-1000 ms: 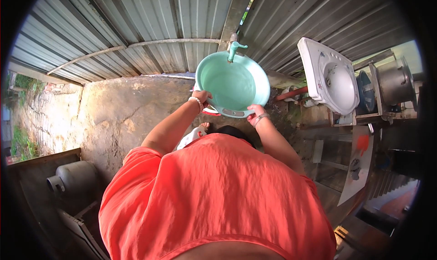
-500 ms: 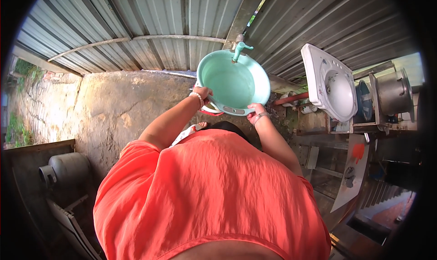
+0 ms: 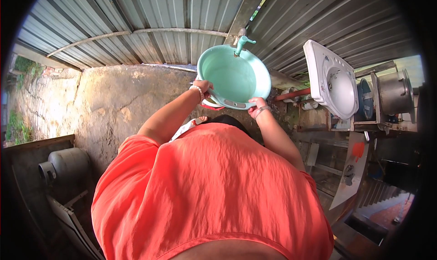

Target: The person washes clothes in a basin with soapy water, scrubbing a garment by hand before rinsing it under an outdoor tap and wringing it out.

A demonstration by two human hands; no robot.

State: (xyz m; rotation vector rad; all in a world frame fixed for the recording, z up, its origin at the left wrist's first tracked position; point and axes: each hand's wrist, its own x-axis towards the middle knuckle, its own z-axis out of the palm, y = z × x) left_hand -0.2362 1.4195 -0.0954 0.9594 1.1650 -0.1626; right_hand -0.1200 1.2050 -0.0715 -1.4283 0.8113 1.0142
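Note:
A round mint-green plastic basin (image 3: 261, 75) is held up in front of me under a tap of the same green (image 3: 243, 44). My left hand (image 3: 204, 86) grips the basin's left near rim, a beaded bracelet at the wrist. On the right near rim, my right hand (image 3: 257, 106) is closed with the thumb over the edge. The basin's inside looks smooth and pale; how much water it holds I cannot tell. Partly hidden below it is another vessel with a red rim (image 3: 210, 105).
A white ceramic washbasin (image 3: 314, 69) leans at the right, beside a large metal pot (image 3: 395, 94) on a rack. Corrugated metal walls (image 3: 168, 14) rise ahead. A grey gas cylinder (image 3: 69, 164) lies at the left, on the far side of the rough concrete floor (image 3: 132, 96).
The basin's near rim has risen slightly away from me, with both hands still on it. The tap appears a little higher and farther right.

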